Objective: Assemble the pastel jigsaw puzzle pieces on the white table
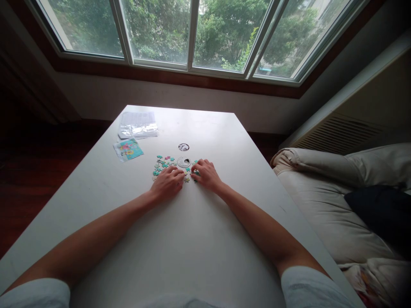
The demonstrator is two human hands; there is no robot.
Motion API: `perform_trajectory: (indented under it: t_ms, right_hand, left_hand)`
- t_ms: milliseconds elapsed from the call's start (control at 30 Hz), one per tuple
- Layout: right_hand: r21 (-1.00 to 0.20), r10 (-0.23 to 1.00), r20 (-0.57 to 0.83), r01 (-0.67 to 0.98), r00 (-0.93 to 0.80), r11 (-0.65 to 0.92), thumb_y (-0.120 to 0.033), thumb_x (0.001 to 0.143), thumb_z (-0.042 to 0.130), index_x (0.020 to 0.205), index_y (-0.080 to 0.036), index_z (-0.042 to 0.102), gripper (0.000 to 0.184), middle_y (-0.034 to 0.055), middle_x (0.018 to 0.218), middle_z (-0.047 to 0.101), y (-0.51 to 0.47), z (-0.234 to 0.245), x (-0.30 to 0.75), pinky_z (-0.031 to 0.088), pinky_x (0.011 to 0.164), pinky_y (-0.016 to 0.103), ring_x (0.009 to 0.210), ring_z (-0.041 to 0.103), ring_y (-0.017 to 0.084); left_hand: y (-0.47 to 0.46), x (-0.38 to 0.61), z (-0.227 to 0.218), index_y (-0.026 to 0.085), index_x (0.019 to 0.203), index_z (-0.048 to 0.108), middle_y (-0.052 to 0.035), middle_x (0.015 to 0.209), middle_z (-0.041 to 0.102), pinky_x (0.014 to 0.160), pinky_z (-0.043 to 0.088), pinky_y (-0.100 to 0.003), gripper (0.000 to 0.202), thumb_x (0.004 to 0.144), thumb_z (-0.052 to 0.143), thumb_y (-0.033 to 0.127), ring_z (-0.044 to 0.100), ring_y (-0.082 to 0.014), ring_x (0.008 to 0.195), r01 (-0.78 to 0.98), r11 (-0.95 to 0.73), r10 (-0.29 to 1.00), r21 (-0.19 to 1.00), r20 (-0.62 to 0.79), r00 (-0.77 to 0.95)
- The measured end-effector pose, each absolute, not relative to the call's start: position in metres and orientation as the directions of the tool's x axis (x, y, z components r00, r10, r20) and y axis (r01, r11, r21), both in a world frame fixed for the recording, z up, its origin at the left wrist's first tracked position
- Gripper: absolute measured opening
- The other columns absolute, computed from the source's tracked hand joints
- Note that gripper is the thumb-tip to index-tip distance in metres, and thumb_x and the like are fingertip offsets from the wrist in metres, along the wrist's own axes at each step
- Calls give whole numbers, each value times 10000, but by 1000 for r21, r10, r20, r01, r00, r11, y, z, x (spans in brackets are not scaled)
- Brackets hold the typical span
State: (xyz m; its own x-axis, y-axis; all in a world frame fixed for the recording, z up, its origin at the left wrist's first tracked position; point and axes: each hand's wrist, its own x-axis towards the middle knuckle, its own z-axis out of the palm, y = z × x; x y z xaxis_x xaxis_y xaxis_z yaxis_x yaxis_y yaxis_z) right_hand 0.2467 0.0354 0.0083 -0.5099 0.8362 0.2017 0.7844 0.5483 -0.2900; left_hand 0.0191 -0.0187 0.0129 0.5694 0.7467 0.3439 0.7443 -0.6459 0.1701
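Small jigsaw puzzle pieces [159, 166], mostly teal with some pink and yellow, lie scattered in a loose patch on the white table [189, 239]. My left hand [168, 182] rests over the near side of the patch, palm down, its fingers bent and close together. What lies under those fingertips is hidden. On the other side, my right hand [206, 174] has its fingers curled toward the thumb, with a teal piece at the fingertips. A few loose pieces show in the narrow gap between both hands.
A round metal-rimmed insert [184, 162] and a second round opening [183, 147] sit in the tabletop beyond the hands. A colourful picture sheet [128, 149] and a clear plastic packet [138, 125] lie back left. A pale couch [308, 201] stands right.
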Motion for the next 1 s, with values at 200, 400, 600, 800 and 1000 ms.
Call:
perform_trajectory:
  t_ms: [200,400,600,800,1000]
  right_hand:
    - [-309,807,264,747,-528,589,-285,881,697,1020,-242,660,149,72,1086,661,34,8,247,333,949,399,1066,520,262]
    - [-433,743,359,605,-564,668,-171,905,637,926,-236,655,70,20,947,730,36,-2,240,329,935,371,970,572,214]
    - [-599,790,402,519,-463,609,-142,878,641,925,-240,701,124,13,905,732,43,-4,239,390,880,341,892,586,198]
    - [-633,805,401,502,-438,589,-162,877,663,950,-251,718,128,3,894,742,47,-3,239,409,865,328,882,602,188]
    - [-577,782,365,536,-506,616,-166,874,672,924,-251,729,114,0,914,754,51,-8,234,383,913,336,890,604,186]
  left_hand:
    - [-20,19,14,223,1065,701,-74,1190,699,1007,452,-478,204,945,535,220,530,-287,1197,777,-615,766,130,334,550]
    - [-19,18,15,205,1123,688,-91,1215,687,980,463,-492,236,935,548,231,527,-308,1198,798,-591,781,117,332,529]
    - [-19,20,16,219,1095,699,-78,1184,692,1032,457,-465,222,942,538,209,539,-276,1194,768,-628,755,127,338,562]
    - [-20,23,15,222,1111,715,-47,1162,716,1064,447,-438,239,930,564,182,562,-251,1142,708,-693,705,139,337,624]
    - [-20,25,14,232,1129,715,-34,1168,722,1064,444,-438,261,926,563,171,577,-234,1096,696,-702,700,151,329,634]
